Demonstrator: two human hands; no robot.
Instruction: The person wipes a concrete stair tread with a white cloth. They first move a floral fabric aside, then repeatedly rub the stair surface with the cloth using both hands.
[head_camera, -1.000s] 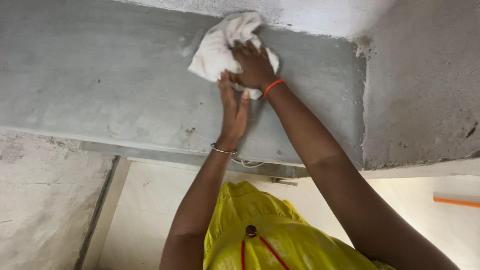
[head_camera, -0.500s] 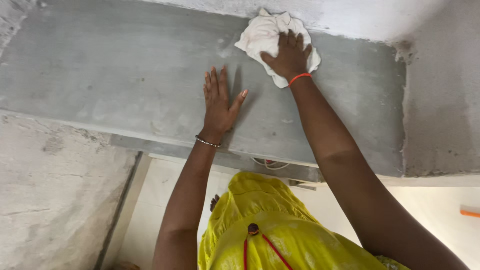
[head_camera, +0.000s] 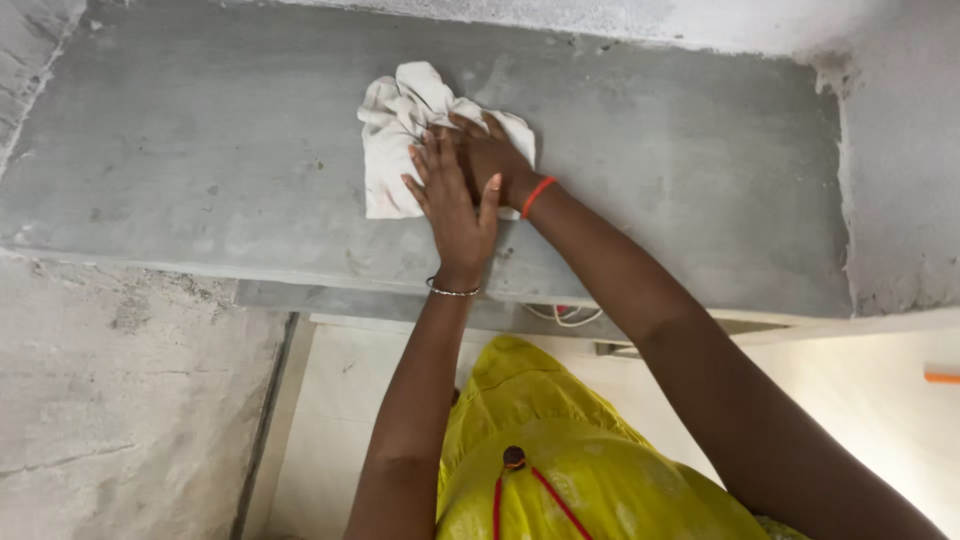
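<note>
A crumpled white cloth (head_camera: 395, 140) lies on a grey stone slab (head_camera: 200, 150). My right hand (head_camera: 500, 150), with a red thread band at the wrist, presses down on the cloth's right part with its fingers curled into the fabric. My left hand (head_camera: 450, 205), wearing a thin silver bangle, lies flat with fingers spread. It overlaps the right hand and touches the cloth's lower edge. The middle of the cloth is hidden under both hands.
Rough plastered wall (head_camera: 120, 400) runs below and left of the slab, and another wall section (head_camera: 900, 150) closes its right end. Pale floor tiles (head_camera: 340, 420) lie far below. A white cable (head_camera: 565, 315) hangs under the slab edge. An orange object (head_camera: 940, 377) shows at the right edge.
My right hand has dragged the cloth leftward along the slab. My left hand, flat on bare stone half a second ago, now rests over the right hand and the cloth.
</note>
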